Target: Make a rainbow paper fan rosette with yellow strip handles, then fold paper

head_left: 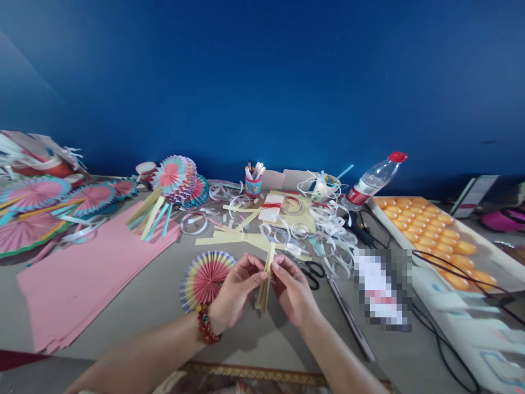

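Both my hands pinch a narrow, pale yellow strip of folded paper above the table. My left hand, with a red bead bracelet at its wrist, grips the strip's left side. My right hand holds it from the right, thumb against the paper. Beside my left hand lies a round pleated paper fan in pink, yellow and lilac, partly hidden by that hand. Black-handled scissors rest just past my right hand. A long, slim grey tool lies to the right of it.
Pink paper sheets cover the left, with finished fans behind. White paper curls and yellow strips lie ahead. A tilted bottle stands near a tray of orange domed objects. Black cables run along the right.
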`<state>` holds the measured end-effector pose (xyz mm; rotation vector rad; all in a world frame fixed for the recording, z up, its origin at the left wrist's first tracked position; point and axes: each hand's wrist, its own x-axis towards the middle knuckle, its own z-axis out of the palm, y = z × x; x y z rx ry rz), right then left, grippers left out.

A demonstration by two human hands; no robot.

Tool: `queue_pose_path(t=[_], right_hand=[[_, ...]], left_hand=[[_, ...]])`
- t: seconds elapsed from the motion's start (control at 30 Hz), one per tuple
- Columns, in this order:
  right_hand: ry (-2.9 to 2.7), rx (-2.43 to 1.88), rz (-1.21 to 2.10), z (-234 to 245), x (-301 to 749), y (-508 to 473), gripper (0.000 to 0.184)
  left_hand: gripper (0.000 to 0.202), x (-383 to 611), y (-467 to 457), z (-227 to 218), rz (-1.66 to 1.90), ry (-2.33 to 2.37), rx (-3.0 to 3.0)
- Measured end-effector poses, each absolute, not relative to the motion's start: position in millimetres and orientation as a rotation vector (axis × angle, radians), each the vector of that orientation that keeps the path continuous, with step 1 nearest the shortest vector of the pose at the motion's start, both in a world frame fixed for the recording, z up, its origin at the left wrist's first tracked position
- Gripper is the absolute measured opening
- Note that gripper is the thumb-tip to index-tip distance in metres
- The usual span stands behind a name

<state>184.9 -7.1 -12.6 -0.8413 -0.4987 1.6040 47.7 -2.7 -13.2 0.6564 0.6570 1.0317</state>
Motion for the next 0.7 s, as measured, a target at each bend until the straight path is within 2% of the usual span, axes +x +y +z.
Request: queue_pose_path(t=[0.7], right_hand=[[-0.461, -0.776, 1.626, -16.1, 182.8, -7.1, 0.02]], left_hand=[[0.021, 51.3, -3.1, -14.0, 1.064, 0.633, 0.668]])
